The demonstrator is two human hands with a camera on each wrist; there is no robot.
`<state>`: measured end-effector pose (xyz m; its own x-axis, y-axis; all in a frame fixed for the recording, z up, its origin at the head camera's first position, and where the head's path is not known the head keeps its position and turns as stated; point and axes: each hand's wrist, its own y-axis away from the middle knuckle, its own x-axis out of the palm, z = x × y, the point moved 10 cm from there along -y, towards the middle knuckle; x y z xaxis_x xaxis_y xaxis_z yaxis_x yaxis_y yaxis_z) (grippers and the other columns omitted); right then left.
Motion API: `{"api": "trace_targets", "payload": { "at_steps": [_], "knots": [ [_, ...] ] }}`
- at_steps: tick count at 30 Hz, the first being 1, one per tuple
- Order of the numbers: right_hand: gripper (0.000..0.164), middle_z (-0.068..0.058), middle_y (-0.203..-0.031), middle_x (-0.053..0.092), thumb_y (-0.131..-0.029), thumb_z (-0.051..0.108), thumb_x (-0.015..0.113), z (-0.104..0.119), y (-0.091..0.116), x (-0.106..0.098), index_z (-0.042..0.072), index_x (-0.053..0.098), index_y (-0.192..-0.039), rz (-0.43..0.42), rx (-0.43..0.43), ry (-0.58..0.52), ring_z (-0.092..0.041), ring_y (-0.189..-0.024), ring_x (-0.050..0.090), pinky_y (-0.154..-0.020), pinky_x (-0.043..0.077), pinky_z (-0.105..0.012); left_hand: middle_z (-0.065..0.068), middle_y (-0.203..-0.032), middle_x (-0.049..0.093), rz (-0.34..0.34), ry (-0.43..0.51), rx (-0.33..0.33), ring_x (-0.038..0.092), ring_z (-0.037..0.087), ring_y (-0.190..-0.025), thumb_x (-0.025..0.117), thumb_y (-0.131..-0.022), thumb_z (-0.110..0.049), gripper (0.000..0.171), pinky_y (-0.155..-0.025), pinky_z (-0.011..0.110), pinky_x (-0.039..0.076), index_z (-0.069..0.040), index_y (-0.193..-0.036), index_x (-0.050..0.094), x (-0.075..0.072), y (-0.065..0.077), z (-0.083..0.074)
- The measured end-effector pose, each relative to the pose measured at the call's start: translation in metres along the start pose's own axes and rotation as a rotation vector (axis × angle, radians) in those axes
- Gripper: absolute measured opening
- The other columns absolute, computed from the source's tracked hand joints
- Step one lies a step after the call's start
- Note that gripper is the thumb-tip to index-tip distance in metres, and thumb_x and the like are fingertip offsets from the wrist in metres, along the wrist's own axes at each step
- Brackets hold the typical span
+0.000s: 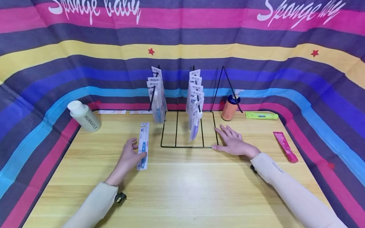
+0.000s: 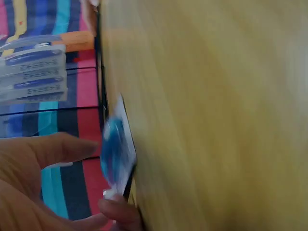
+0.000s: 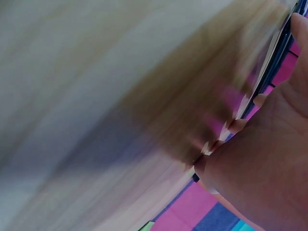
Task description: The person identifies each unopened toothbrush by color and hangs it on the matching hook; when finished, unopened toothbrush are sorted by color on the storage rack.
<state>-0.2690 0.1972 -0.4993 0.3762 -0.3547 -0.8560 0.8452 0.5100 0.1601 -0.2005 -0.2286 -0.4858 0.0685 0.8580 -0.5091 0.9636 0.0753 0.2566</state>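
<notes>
A packaged toothbrush (image 1: 143, 145) with a blue handle lies on the table at the left, its card upright to the view. My left hand (image 1: 130, 156) pinches it, thumb over the pack and fingers at its left edge; the blue handle (image 2: 113, 149) shows between them in the left wrist view. Beside it stands a black wire rack (image 1: 189, 147). Packaged toothbrushes hang from its left arm (image 1: 156, 104) and its middle arm (image 1: 194, 117). My right hand (image 1: 232, 141), fingers spread, rests at the rack's right front corner.
A white-capped bottle (image 1: 85, 117) stands at the back left. Behind the rack's right side is an orange pump bottle (image 1: 229, 109). A green tube (image 1: 260, 116) and a pink tube (image 1: 285, 147) lie at the right. Striped cloth (image 1: 182, 34) encloses the table's back and sides.
</notes>
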Motion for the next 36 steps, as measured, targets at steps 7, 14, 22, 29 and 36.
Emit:
{"api": "trace_targets", "payload": {
  "at_steps": [7,14,22,29,36],
  "knots": [
    [0.097,-0.021,-0.181,0.003,-0.105,0.062,0.062,-0.003,-0.001,0.002,0.012,0.019,-0.176,0.0,0.001,0.003,-0.052,-0.163,-0.005,-0.118,0.005,-0.081,0.024,-0.113,0.068,-0.022,-0.159,0.026,0.07,0.029,-0.087,0.079,-0.097,-0.016,0.085,-0.07,0.039,0.06,0.008,-0.162,0.03,-0.003,-0.003,-0.004],
    [0.098,-0.023,-0.18,0.005,-0.104,0.064,0.063,-0.004,0.0,0.001,0.013,0.02,-0.176,-0.016,-0.014,0.0,-0.054,-0.162,-0.003,-0.116,0.007,-0.082,0.028,-0.123,0.062,0.045,-0.018,0.051,0.07,0.032,-0.09,0.072,-0.102,-0.006,0.078,-0.07,0.04,0.062,-0.008,-0.169,0.031,0.005,-0.002,-0.004],
    [0.099,-0.017,-0.182,0.001,-0.104,0.067,0.061,-0.011,-0.002,0.006,0.016,0.016,-0.177,0.013,0.025,0.023,-0.048,-0.164,-0.006,-0.12,0.006,-0.078,0.02,-0.116,0.062,-0.035,0.056,0.085,0.06,0.024,-0.091,0.059,-0.107,0.0,0.047,-0.07,0.029,0.053,0.003,-0.153,0.052,-0.001,0.005,-0.009],
    [0.099,-0.017,-0.182,0.002,-0.103,0.069,0.06,-0.015,-0.004,0.007,0.017,0.017,-0.176,-0.005,0.009,0.013,-0.049,-0.164,-0.005,-0.118,0.006,-0.079,0.014,-0.11,0.059,-0.176,0.311,0.218,0.053,0.01,-0.076,0.057,-0.102,0.014,0.043,-0.059,0.019,0.045,0.003,-0.144,0.056,-0.013,0.028,-0.031],
    [0.099,-0.019,-0.182,0.002,-0.104,0.069,0.059,-0.011,-0.003,0.006,0.016,0.018,-0.176,-0.004,-0.004,0.013,-0.051,-0.163,-0.005,-0.118,0.006,-0.081,0.014,-0.117,0.061,-0.354,0.426,0.622,0.062,0.016,-0.099,0.052,-0.1,0.023,0.038,-0.08,0.018,0.055,0.012,-0.137,0.055,-0.026,0.073,-0.069]
  ]
}}
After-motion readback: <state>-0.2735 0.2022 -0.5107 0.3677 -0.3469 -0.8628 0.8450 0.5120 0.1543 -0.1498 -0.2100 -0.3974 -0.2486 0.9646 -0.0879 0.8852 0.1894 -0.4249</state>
